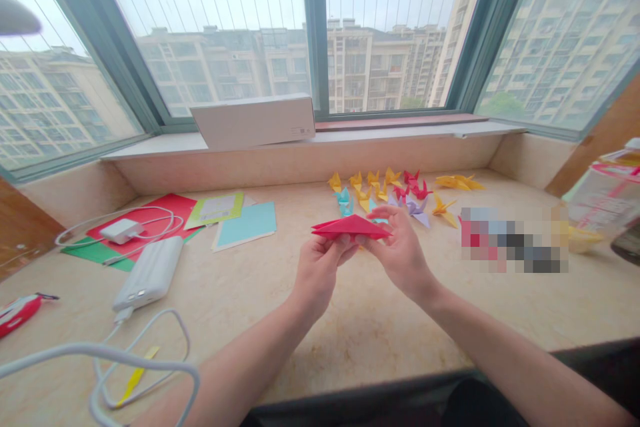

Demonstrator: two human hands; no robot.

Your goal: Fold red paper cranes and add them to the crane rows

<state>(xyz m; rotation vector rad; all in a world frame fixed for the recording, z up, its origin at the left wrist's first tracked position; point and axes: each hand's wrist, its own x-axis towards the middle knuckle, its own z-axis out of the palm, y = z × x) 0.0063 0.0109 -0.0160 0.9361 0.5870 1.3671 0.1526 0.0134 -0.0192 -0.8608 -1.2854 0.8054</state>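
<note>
A folded piece of red origami paper (pixel 350 227) is held up above the counter, pinched between both hands. My left hand (pixel 323 263) grips its lower left edge, thumb in front. At its right end, my right hand (pixel 400 247) has the paper between thumb and fingers. The paper has a low triangular front flap and pointed layers at the left. Beyond the hands stand several folded paper cranes: yellow cranes (pixel 374 180), red cranes (pixel 415 187), a light blue crane (pixel 345 201) and lilac cranes (pixel 417 210). The right hand partly hides some of them.
Coloured paper sheets (pixel 250 223) lie at left, with a white charger (pixel 121 231) and a white power bank (pixel 150 273). A thick white cable (pixel 100 350) crosses the lower left. A white box (pixel 255 123) rests on the sill. A plastic container (pixel 607 193) stands at right.
</note>
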